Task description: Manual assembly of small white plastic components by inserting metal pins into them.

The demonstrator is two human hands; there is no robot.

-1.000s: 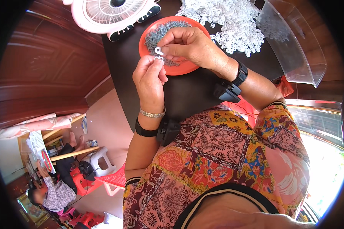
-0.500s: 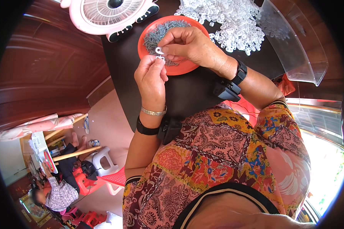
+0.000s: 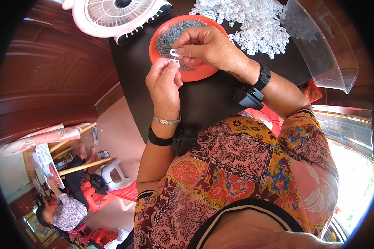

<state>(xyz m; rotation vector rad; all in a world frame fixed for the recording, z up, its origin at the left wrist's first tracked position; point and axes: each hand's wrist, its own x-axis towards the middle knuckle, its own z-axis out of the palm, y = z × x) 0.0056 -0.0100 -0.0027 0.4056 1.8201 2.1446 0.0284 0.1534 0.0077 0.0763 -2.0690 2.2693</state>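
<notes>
Two hands: both work close together just above the near edge of the orange plate (image 3: 201, 74), so a dropped piece would probably land back on it.
Left hand (image 3: 164, 81): raised upright from the wrist, fingers pinched together on a small white piece (image 3: 173, 61), held steady at the fingertips.
Right hand (image 3: 205, 45): reaches in from the right over the plate, fingers clamped on a white ring-shaped clip (image 3: 174, 52) just above the left hand's piece; the two pieces almost touch, seemingly to be fitted together.
Orange plate: round and shallow, on the dark counter (image 3: 207, 101); it holds a heap of small grey metal parts (image 3: 174, 35), kept within easy reach.
White pile (image 3: 253, 20): many loose white plastic clips, spread on the counter beyond the plate.
Clear bin (image 3: 320, 45): transparent plastic, at the right; its contents cannot be told.
Fan (image 3: 120, 12): pink and white, on the counter's far left.
</notes>
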